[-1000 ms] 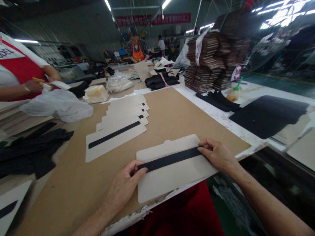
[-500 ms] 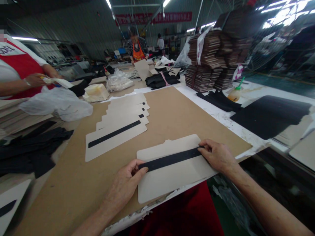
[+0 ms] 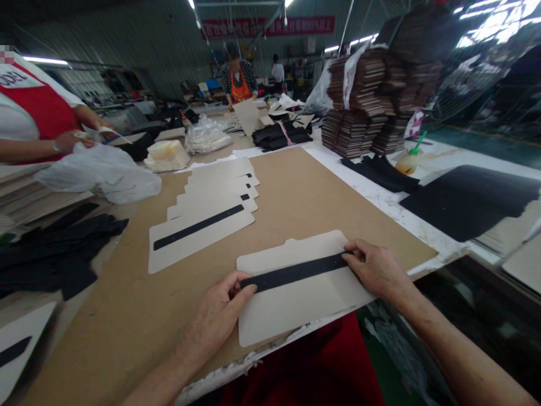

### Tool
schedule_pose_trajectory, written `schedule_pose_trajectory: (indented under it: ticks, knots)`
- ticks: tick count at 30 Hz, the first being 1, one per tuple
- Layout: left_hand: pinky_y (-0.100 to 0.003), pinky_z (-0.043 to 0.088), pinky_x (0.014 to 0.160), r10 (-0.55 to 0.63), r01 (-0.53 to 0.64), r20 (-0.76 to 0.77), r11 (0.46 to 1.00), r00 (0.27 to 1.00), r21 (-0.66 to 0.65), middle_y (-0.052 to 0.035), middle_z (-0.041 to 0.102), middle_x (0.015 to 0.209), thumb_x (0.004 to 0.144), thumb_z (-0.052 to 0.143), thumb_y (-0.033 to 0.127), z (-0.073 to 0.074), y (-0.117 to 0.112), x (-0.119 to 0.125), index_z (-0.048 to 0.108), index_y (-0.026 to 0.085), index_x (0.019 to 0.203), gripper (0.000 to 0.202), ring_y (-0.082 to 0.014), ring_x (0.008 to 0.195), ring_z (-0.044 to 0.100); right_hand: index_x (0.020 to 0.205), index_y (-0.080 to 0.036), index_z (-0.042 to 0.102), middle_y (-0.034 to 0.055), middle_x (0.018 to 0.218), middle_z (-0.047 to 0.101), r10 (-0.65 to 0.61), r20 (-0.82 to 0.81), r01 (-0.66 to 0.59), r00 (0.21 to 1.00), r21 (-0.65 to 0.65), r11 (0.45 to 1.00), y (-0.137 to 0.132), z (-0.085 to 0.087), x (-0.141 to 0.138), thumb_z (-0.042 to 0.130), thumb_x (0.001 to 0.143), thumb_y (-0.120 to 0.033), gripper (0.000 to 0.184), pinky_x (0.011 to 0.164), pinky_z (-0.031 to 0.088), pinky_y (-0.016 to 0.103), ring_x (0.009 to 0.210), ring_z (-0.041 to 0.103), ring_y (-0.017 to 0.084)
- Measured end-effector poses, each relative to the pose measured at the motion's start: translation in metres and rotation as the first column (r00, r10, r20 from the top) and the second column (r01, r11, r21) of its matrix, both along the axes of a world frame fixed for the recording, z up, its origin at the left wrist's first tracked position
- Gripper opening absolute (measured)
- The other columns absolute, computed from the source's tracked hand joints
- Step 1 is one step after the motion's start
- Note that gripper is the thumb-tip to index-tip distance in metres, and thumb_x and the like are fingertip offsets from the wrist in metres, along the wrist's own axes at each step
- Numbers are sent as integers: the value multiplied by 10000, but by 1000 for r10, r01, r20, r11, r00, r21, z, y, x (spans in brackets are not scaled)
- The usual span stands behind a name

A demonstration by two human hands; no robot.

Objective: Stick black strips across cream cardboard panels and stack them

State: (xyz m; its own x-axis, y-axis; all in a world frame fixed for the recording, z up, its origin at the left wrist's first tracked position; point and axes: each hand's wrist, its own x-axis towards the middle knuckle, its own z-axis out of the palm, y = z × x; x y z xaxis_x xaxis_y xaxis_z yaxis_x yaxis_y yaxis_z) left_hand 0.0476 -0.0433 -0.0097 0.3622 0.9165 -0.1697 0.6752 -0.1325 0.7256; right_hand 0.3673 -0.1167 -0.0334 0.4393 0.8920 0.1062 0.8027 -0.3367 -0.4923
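Note:
A long black strip point(image 3: 298, 273) runs lengthwise over a pale cardboard panel point(image 3: 296, 316) with rounded corners and a small tab on its far edge. At the strip's left end, my left hand point(image 3: 222, 301) pinches it between thumb and fingers. My right hand point(image 3: 369, 265) pinches the right end the same way, close to the panel's right edge. Farther back to the left lies a matching panel point(image 3: 203, 242) with a black strip point(image 3: 198, 227) on it. It overlaps a fanned row of similar panels point(image 3: 215, 180), several of them showing a strip's end.
Brown board point(image 3: 291, 192) covers the table under the panels. Black sheets point(image 3: 469, 197) and a glue bottle point(image 3: 408, 160) stand at the right. Bundled brown stacks point(image 3: 355, 129) rise behind. At the left, a co-worker in a red apron point(image 3: 51, 107) handles something near a plastic bag point(image 3: 101, 175).
Both hands keep their hold on the strip, almost unmoved. The view has shifted slightly. The co-worker's hands at the left have changed position.

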Motion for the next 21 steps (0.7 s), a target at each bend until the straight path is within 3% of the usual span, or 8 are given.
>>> schedule_pose_trajectory:
  ticks: [4,7,11,13,14,16,19,21]
  knots:
    - [-259,399,623,17,-19,32,998,999,65,25,606,742,881,546,417,0,-5,-1,646,221,961,234,-160,693,567,957,-216,644,51,971,606,48,86,-55,995,79,995,-2,-4,2,521,854,-365,219,718,425,314,788,601,181]
    - [-249,425,661,-105,70,99,950,990,304,-1,610,777,920,538,347,-4,-15,-6,665,203,925,191,-145,727,569,920,-214,637,73,1026,571,69,116,-82,991,112,990,-2,-8,4,471,863,-416,267,745,440,344,795,597,196]
    - [-246,443,735,-455,361,-22,676,890,643,-45,612,878,934,520,159,-11,-27,-14,666,188,1016,171,-131,803,560,830,-232,617,56,937,601,157,108,-167,982,89,982,-2,-14,8,443,866,-411,252,764,443,368,803,598,214]
    - [-249,445,732,-499,417,-83,609,863,675,-48,610,879,927,525,131,-13,-29,-17,655,185,1060,194,-129,790,550,836,-238,621,54,945,621,153,103,-161,983,73,984,-2,-16,11,460,857,-406,234,753,445,368,811,604,216]
    - [-250,450,736,-491,407,-72,622,868,669,-51,611,883,931,523,140,-13,-28,-17,652,179,1064,190,-130,794,553,833,-241,624,52,949,628,142,100,-149,985,67,987,-1,-17,12,472,847,-408,226,747,447,368,808,607,216]
    - [-250,460,762,-424,332,8,719,906,610,-53,620,901,945,516,181,-12,-25,-16,653,168,1043,169,-132,824,573,823,-247,629,46,951,635,135,96,-141,986,60,988,0,-18,14,486,822,-414,219,754,452,369,808,613,214]
    - [-245,454,764,-228,168,100,895,968,413,-16,637,860,921,563,234,-9,-18,-13,665,183,979,128,-128,814,591,817,-252,624,41,959,635,141,103,-147,985,56,987,1,-19,15,476,809,-435,236,789,453,372,834,616,216]
    - [-237,438,694,-101,68,102,957,990,281,20,618,767,878,611,258,-7,-15,-10,669,202,977,127,-120,724,573,823,-251,622,43,953,632,147,103,-152,984,40,988,1,-19,15,459,810,-457,263,799,451,376,837,616,218]
